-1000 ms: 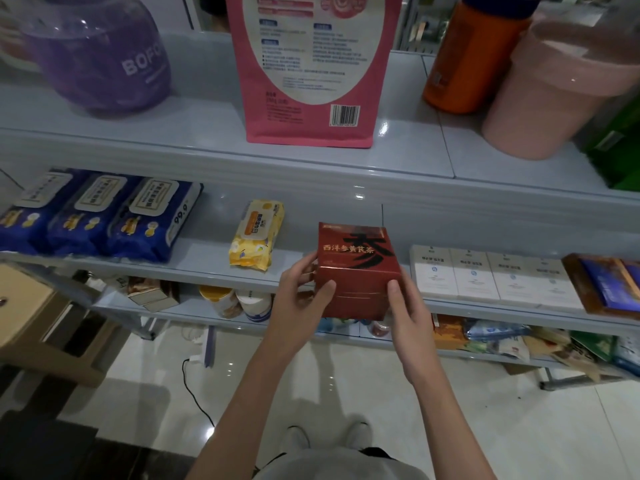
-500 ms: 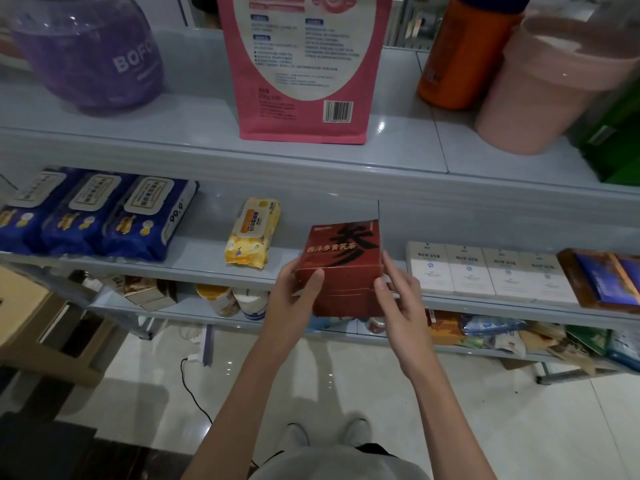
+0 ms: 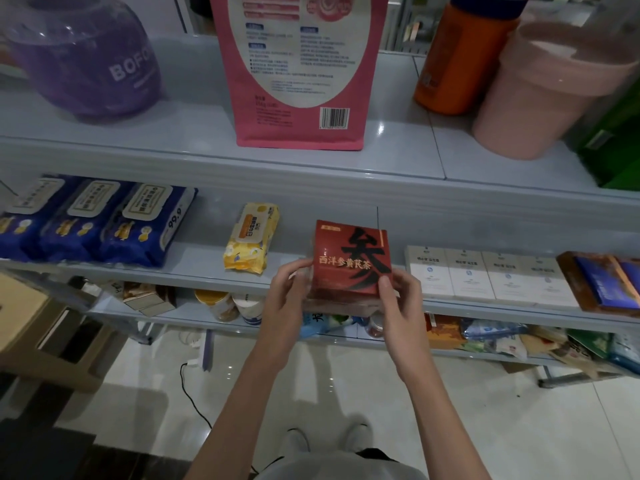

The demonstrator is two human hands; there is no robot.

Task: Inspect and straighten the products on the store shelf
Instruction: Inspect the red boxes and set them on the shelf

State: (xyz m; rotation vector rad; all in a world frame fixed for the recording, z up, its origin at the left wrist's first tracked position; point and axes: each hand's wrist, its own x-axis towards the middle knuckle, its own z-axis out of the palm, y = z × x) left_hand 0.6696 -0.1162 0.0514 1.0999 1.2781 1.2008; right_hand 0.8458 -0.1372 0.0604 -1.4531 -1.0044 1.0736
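Note:
A dark red tea box with a large black character and gold lettering is held at the front edge of the middle shelf, its printed face turned up toward me. My left hand grips its left side, fingers curled around the edge. My right hand grips its right lower corner, thumb on the face. A yellow wipes pack lies on the shelf to the left. A row of white boxes sits to the right.
Blue wipes packs fill the middle shelf's left. The top shelf carries a purple bag, a pink pouch, an orange container and a pink bucket. A brown-and-blue box sits far right. Mixed goods crowd the lower shelf.
The red box has tilted back so its printed face now points up at me, and both hands have shifted lower on its sides.

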